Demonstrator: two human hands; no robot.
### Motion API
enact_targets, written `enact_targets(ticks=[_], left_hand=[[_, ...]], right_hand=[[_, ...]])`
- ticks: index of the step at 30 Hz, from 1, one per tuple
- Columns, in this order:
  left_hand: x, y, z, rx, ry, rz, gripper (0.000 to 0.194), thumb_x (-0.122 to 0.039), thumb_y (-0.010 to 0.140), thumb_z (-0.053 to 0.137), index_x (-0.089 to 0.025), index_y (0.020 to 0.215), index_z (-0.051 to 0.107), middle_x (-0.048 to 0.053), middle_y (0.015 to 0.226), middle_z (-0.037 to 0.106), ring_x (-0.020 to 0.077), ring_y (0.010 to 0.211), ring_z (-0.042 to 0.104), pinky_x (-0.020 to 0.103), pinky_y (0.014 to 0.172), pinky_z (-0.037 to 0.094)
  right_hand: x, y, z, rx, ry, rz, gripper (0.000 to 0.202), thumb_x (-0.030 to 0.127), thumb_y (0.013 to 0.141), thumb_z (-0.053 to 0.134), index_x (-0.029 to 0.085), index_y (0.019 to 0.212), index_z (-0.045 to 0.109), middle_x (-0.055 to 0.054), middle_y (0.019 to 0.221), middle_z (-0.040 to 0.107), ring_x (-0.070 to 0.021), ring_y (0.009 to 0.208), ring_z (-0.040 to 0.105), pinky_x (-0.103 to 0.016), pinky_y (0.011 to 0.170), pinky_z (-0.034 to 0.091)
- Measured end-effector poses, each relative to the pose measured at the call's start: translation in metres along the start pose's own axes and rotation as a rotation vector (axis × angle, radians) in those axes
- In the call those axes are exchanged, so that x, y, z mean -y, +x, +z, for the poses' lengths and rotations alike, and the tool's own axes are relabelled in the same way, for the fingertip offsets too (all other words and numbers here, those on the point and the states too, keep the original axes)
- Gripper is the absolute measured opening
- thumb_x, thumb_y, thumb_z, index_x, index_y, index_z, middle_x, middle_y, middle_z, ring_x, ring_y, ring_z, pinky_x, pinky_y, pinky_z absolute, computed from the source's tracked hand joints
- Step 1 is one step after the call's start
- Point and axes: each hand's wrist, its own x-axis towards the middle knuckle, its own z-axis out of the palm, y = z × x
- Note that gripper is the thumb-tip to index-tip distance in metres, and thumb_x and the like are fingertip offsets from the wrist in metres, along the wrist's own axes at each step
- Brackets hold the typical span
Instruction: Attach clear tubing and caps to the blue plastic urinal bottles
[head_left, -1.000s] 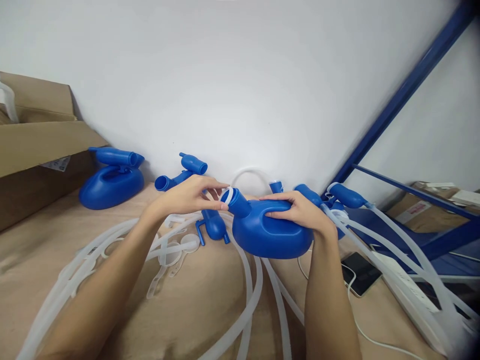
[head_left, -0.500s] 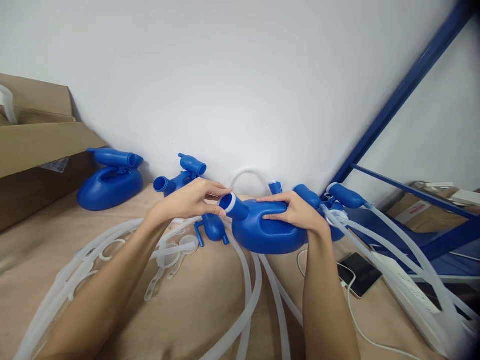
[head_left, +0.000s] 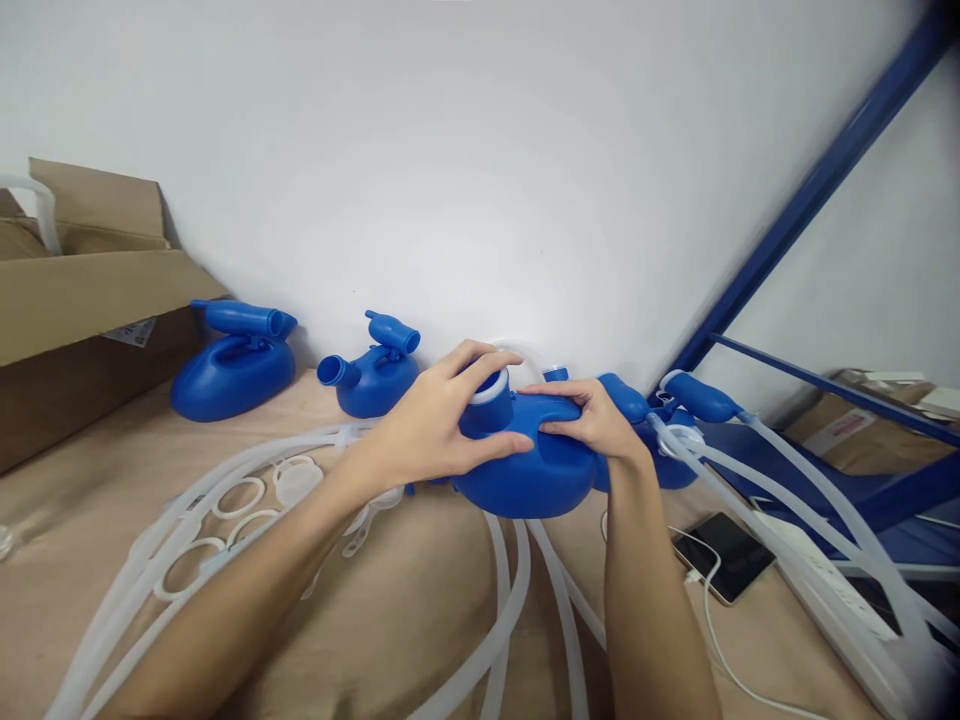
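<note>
Blue handled bottle [head_left: 532,480] is being gripped mid-frame by right hand [head_left: 600,420]; white ring [head_left: 495,389], seemingly being seated by spread left hand [head_left: 439,415], is needing pressure.

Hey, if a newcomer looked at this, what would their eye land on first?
Probably the rounded blue plastic bottle at the centre, with the right hand gripping its handle and the left hand spread at its neck. Next might be the translucent flexible tubes curving across the tan tabletop, and the open brown cardboard box at the far left.
</note>
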Motion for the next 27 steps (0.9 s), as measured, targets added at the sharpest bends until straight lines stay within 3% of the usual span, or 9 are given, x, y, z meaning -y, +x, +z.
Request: enact_targets(ticks=[4,7,12,16,19,21,24,25,27], left_hand=[[0.008,0.004,0.011,-0.132,0.046,0.149,0.036,-0.028,0.097,0.061,-0.020,0.132,0.062,0.012,0.131,0.063,0.0249,0.120,0.064,0.039,0.108,0.051],[0.012,0.003,0.010,-0.071,-0.003,0.270,0.037,-0.025,0.098,0.061,-0.019,0.134,0.061,0.013,0.134,0.063,0.0243,0.127,0.060,0.038,0.111,0.049],[0.002,-0.004,-0.001,0.061,-0.130,0.280,0.030,-0.025,0.097,0.063,-0.022,0.127,0.067,0.012,0.132,0.067,0.0237,0.124,0.063,0.037,0.107,0.052],[-0.012,-0.005,-0.007,0.072,-0.195,0.350,0.021,-0.022,0.094,0.064,-0.022,0.114,0.073,0.011,0.126,0.072,0.0229,0.117,0.068,0.035,0.103,0.054],[-0.013,-0.002,-0.010,0.068,-0.228,0.371,0.023,-0.025,0.095,0.066,-0.021,0.117,0.073,0.011,0.125,0.074,0.0225,0.116,0.070,0.033,0.103,0.055],[-0.006,-0.004,-0.015,0.145,-0.185,0.327,0.036,-0.032,0.098,0.065,-0.021,0.132,0.067,0.012,0.139,0.068,0.0235,0.130,0.064,0.035,0.112,0.049],[0.012,-0.018,-0.031,0.359,0.014,0.125,0.072,-0.047,0.100,0.062,-0.020,0.161,0.037,0.015,0.166,0.038,0.0279,0.154,0.037,0.041,0.125,0.034],[0.019,-0.026,-0.038,0.412,0.089,0.043,0.079,-0.051,0.100,0.060,-0.020,0.165,0.027,0.015,0.170,0.029,0.0295,0.157,0.029,0.044,0.127,0.032],[0.028,-0.042,-0.051,0.443,0.198,-0.066,0.083,-0.054,0.101,0.057,-0.024,0.167,0.018,0.013,0.172,0.026,0.0309,0.158,0.027,0.047,0.126,0.032]], right_hand=[[0.000,-0.001,0.001,0.014,-0.004,-0.002,0.053,0.046,0.070,0.089,0.023,0.117,0.081,-0.008,0.118,0.079,-0.0358,0.112,0.074,-0.046,0.103,0.058],[-0.005,-0.003,-0.004,0.042,-0.003,-0.006,0.057,0.048,0.068,0.090,0.023,0.118,0.081,-0.009,0.118,0.079,-0.0365,0.112,0.074,-0.046,0.101,0.060],[-0.005,-0.004,-0.008,0.144,-0.001,-0.057,0.052,0.047,0.068,0.091,0.026,0.115,0.082,-0.008,0.114,0.080,-0.0365,0.113,0.074,-0.047,0.103,0.058],[-0.007,0.003,0.007,0.207,0.083,-0.097,0.051,0.057,0.061,0.091,0.025,0.099,0.085,-0.006,0.105,0.082,-0.0373,0.111,0.074,-0.044,0.101,0.059],[-0.011,0.009,0.018,0.229,0.135,-0.075,0.053,0.066,0.058,0.089,0.024,0.089,0.084,-0.006,0.096,0.082,-0.0352,0.105,0.075,-0.043,0.098,0.059],[-0.009,0.010,0.018,0.268,0.122,-0.058,0.052,0.066,0.060,0.088,0.024,0.090,0.084,-0.007,0.099,0.081,-0.0347,0.107,0.074,-0.044,0.102,0.057],[0.006,0.005,0.005,0.335,0.011,-0.013,0.051,0.057,0.072,0.085,0.024,0.112,0.082,-0.007,0.120,0.079,-0.0343,0.122,0.069,-0.046,0.114,0.049],[0.014,0.002,0.000,0.339,-0.038,0.007,0.052,0.053,0.076,0.083,0.025,0.120,0.080,-0.007,0.127,0.076,-0.0337,0.126,0.067,-0.046,0.117,0.046],[0.030,-0.005,-0.009,0.336,-0.112,0.036,0.052,0.047,0.083,0.079,0.025,0.130,0.075,-0.005,0.136,0.072,-0.0324,0.131,0.064,-0.045,0.120,0.043]])
